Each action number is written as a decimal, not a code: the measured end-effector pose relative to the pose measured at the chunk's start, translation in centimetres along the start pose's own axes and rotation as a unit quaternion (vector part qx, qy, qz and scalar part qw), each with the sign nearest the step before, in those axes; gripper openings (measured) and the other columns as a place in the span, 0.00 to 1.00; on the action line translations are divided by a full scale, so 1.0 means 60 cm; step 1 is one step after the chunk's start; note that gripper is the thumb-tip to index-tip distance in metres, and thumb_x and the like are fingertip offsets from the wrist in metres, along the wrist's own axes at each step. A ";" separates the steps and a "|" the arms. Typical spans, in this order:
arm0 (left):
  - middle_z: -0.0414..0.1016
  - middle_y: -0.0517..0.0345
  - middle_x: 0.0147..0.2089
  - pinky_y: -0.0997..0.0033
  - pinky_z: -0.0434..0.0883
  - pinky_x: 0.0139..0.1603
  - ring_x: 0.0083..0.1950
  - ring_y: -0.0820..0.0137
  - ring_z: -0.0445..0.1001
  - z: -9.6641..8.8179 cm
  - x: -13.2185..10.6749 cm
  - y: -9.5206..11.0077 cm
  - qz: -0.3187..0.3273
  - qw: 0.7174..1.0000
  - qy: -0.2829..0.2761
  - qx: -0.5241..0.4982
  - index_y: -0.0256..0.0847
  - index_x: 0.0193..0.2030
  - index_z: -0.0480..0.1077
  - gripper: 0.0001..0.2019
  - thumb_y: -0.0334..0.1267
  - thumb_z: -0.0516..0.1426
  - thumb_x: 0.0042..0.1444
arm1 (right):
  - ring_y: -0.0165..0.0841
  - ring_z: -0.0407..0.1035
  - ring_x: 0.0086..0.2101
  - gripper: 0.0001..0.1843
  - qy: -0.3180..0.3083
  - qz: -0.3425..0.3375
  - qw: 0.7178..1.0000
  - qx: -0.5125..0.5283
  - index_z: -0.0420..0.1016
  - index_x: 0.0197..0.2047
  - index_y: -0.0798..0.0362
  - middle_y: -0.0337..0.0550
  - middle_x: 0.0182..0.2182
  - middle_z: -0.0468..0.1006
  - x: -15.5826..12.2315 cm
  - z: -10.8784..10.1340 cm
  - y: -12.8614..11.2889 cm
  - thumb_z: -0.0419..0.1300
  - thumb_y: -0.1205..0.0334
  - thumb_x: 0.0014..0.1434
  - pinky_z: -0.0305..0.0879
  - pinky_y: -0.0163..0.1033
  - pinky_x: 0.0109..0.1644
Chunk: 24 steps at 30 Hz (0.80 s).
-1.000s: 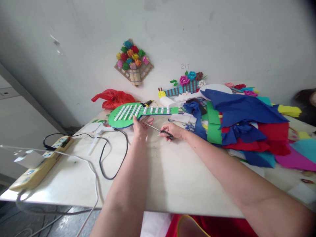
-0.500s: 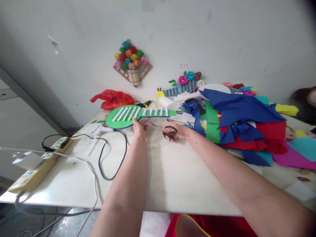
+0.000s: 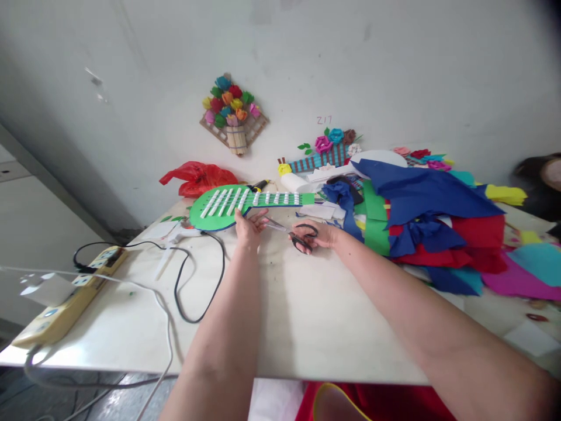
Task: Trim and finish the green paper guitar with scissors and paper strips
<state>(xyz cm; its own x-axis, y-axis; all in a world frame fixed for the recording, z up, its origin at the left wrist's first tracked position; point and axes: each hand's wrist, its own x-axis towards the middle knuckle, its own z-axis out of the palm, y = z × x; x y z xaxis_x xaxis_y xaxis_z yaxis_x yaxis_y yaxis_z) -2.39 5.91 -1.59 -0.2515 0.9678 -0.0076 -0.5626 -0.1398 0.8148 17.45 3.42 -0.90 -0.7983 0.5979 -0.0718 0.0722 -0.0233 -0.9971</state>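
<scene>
A green lute-shaped paper craft (image 3: 210,221) with white crossbars and strings along its neck is held a little above the table. My left hand (image 3: 249,228) grips the lower edge of its round body, thumb on the front and fingers behind or below. My right hand (image 3: 322,235) is closed around the black handles of a pair of scissors (image 3: 302,241). Their metal blades point left, toward the fingertips of my left hand and the craft's lower edge. Whether the blade tips touch the craft, I cannot tell.
Blue, red and green paper sheets (image 3: 438,187) pile up at the right. A yellow power strip (image 3: 65,316) and a black cable (image 3: 222,266) lie at the left, near a white glue gun (image 3: 169,248). Behind sits a red plastic bag (image 3: 199,178). A person's head shows at the far right.
My right hand and the scissors have shifted very slightly to the right and the blades show a bit more clearly. The craft stays in my left hand almost unmoved.
</scene>
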 end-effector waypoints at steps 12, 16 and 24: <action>0.75 0.45 0.30 0.78 0.55 0.16 0.22 0.68 0.72 -0.002 0.002 0.003 0.011 1.000 0.016 0.007 0.36 0.51 0.55 0.26 0.55 0.36 0.58 | 0.24 0.60 0.13 0.18 -0.007 0.005 1.000 -0.016 0.66 0.32 0.58 0.37 0.15 0.70 -0.003 -0.017 0.002 0.56 0.50 0.50 0.56 0.28 0.13; 0.74 0.46 0.29 0.78 0.58 0.19 0.24 0.69 0.72 -0.006 0.008 0.001 0.013 1.000 0.019 -0.007 0.35 0.45 0.60 0.25 0.53 0.36 0.58 | 0.22 0.58 0.12 0.17 -0.012 0.025 0.999 -0.025 0.67 0.33 0.60 0.35 0.14 0.69 -0.008 -0.027 -0.001 0.58 0.53 0.49 0.54 0.27 0.12; 0.73 0.47 0.30 0.75 0.66 0.26 0.28 0.68 0.74 -0.005 0.003 0.004 0.035 0.999 0.000 -0.034 0.35 0.40 0.62 0.23 0.52 0.38 0.58 | 0.22 0.59 0.12 0.19 0.021 0.121 0.986 -0.109 0.70 0.37 0.58 0.34 0.15 0.70 -0.016 -0.042 -0.013 0.62 0.53 0.46 0.51 0.26 0.11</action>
<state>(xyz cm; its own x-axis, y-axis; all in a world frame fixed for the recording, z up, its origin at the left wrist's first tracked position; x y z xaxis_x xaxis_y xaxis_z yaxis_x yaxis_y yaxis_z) -2.82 5.97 -1.57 -0.2930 0.9549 0.0477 -0.5954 -0.2213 0.7724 19.67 4.86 0.02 -0.7163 0.6294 -0.3014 0.3877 -0.0001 -0.9218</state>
